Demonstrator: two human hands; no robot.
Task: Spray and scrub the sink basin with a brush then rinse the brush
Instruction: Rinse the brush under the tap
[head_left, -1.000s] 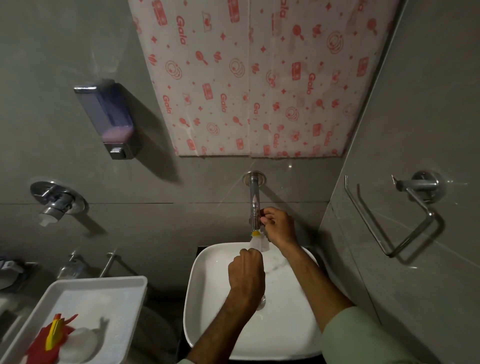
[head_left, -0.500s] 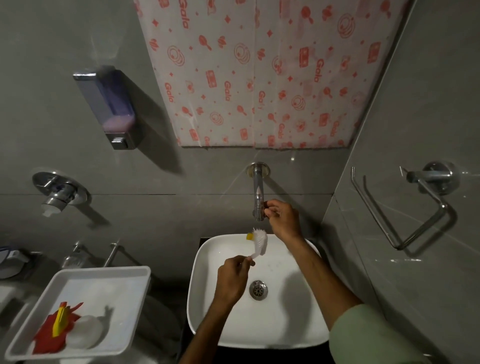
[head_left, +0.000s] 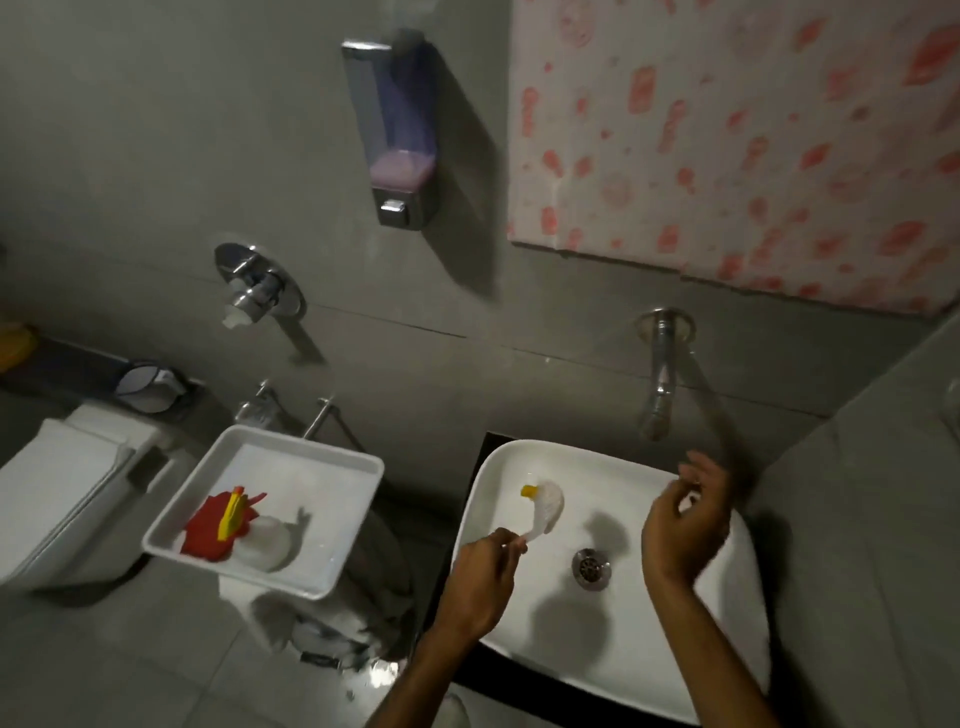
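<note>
A white square sink basin (head_left: 701, 644) sits at the lower right, its metal drain (head_left: 591, 568) in the middle. My left hand (head_left: 478, 584) grips the handle of a small brush (head_left: 546, 506) with white bristles and a yellow tip, held over the basin's left half. My right hand (head_left: 685, 525) hovers over the basin's right side, fingers loosely curled, holding nothing. A chrome spout (head_left: 658, 384) juts from the wall above the basin; no water stream is visible.
A white tray (head_left: 332, 499) left of the basin holds a red and yellow object (head_left: 223, 525) and a pale round object (head_left: 266, 543). A soap dispenser (head_left: 397, 135), a chrome wall valve (head_left: 257, 291) and a toilet (head_left: 57, 499) are to the left.
My right hand has let go of the spout and dropped over the basin. My left hand has lowered the brush toward the basin's left. The view has swung left.
</note>
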